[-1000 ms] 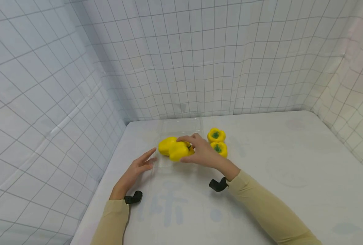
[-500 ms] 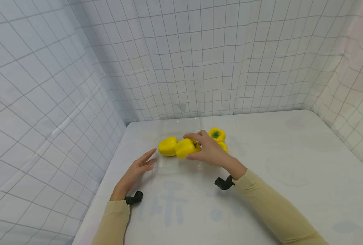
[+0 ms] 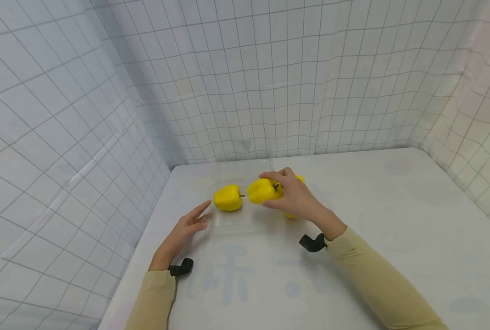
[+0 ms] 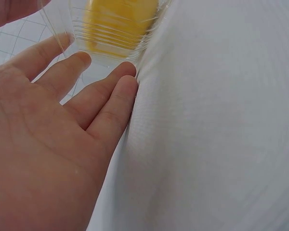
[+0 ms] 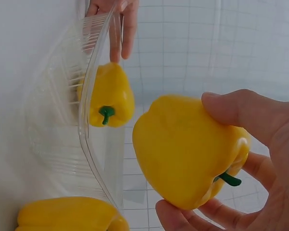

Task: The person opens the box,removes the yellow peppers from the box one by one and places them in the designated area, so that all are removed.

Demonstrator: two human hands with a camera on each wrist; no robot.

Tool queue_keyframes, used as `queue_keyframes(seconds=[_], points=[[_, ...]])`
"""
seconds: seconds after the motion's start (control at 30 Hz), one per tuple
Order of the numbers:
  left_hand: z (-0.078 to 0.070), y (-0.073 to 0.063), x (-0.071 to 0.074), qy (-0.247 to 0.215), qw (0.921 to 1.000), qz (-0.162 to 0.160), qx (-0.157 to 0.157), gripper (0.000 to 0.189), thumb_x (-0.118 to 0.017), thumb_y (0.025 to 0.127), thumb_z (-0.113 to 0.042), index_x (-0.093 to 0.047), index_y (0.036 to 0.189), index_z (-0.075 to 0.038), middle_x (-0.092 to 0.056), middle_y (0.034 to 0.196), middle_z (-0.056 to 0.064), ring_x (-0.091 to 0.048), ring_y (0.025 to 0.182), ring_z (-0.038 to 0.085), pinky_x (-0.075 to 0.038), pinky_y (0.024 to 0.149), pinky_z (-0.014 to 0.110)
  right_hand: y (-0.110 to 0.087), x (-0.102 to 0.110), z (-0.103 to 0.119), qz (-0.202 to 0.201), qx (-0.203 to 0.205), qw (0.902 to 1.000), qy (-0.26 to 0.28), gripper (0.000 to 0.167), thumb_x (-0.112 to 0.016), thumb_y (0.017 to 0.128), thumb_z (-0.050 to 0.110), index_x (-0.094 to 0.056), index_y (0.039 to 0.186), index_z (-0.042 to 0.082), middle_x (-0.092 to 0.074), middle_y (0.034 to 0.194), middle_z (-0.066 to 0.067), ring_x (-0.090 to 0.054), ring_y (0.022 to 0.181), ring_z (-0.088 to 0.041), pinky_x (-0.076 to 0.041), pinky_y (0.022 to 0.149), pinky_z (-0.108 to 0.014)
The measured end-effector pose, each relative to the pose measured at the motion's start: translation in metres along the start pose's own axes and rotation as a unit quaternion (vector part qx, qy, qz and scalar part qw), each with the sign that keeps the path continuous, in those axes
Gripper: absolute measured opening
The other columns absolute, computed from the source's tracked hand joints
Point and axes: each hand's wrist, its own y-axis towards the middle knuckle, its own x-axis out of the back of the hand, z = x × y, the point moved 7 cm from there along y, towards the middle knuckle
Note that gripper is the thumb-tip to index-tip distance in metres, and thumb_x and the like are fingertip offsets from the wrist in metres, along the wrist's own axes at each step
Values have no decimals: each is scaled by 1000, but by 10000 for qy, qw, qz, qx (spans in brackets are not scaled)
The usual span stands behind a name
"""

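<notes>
My right hand [image 3: 300,198] grips a yellow bell pepper [image 3: 260,191] with a green stem, thumb on one side and fingers on the other. The right wrist view shows this held pepper [image 5: 183,149] raised beside the rim of a clear plastic container [image 5: 82,125]. Inside the container lies another yellow bell pepper [image 3: 227,198] on its side, its stem pointing right. At the container's left wall is my left hand [image 3: 183,230], fingers extended; in the left wrist view its fingertips [image 4: 127,84] are right at the ribbed clear side.
Right of the container, more yellow peppers [image 3: 300,178] stand on the white table [image 3: 373,206], mostly hidden behind my right hand. The container's clear lid [image 3: 245,168] lies opened toward the back. White grid-patterned curtains [image 3: 270,91] enclose the table.
My right hand has carried its pepper rightward and away from me, off the one lying in the container, whose stem now shows. The left hand stays put.
</notes>
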Motion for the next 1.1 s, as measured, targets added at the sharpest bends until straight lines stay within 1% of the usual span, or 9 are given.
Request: queue_keyframes(seconds=[0.13, 0.27, 0.37, 0.53, 0.73, 0.93, 1.1], points=[[0, 0, 1, -2, 9999, 66, -122, 63, -54, 104, -12, -29, 161, -22, -21, 166, -2, -33, 146, 35, -17, 115, 64, -1, 8, -3, -123, -70, 9999, 24, 66, -86, 81, 35, -56, 140, 38, -45, 118, -1, -53, 105, -25, -48, 88, -47], [-1, 0, 1, 9, 9999, 64, -148, 62, -54, 104, -12, -30, 160, -24, -21, 166, -2, -33, 146, 34, -18, 115, 63, -2, 15, -6, -230, -75, 9997, 24, 67, -86, 81, 34, -56, 141, 35, -45, 120, -3, -53, 107, -27, -48, 90, -50], [-1, 0, 0, -15, 9999, 54, -113, 62, -54, 104, -12, -31, 160, -25, -22, 165, -4, -34, 146, 33, -18, 115, 62, -3, 19, -10, -296, -122, 9995, 51, 67, -86, 81, 34, -56, 141, 37, -45, 122, -4, -53, 107, -27, -48, 91, -51], [0, 0, 0, -48, 9999, 47, -80, 63, -55, 103, -12, -31, 160, -24, -23, 165, -5, -34, 146, 32, -17, 116, 62, -3, 25, -15, -385, -174, 9991, 4, 68, -85, 82, 35, -54, 142, 39, -45, 124, -5, -53, 108, -26, -49, 89, -48], [-1, 0, 0, -6, 9999, 33, -102, 63, -55, 103, -12, -31, 160, -23, -23, 165, -5, -35, 145, 32, -17, 116, 62, -3, 36, -17, -582, -120, 9982, -24, 67, -86, 81, 33, -55, 141, 37, -46, 123, -6, -53, 102, -27, -48, 84, -45], [-3, 0, 1, 17, 9999, 21, -137, 62, -54, 104, -11, -31, 160, -21, -23, 165, -3, -35, 145, 32, -19, 116, 61, -3, 44, -21, -671, -235, 9975, -7, 68, -85, 81, 33, -55, 142, 33, -45, 123, -6, -52, 99, -29, -47, 82, -45], [-1, -1, 0, -12, 9999, 29, -97, 62, -55, 104, -12, -31, 160, -21, -23, 165, -4, -35, 145, 32, -18, 116, 60, -3, 47, -27, -726, -251, 9970, -68, 69, -85, 81, 37, -54, 143, 37, -44, 122, -7, -51, 98, -29, -45, 80, -44]])
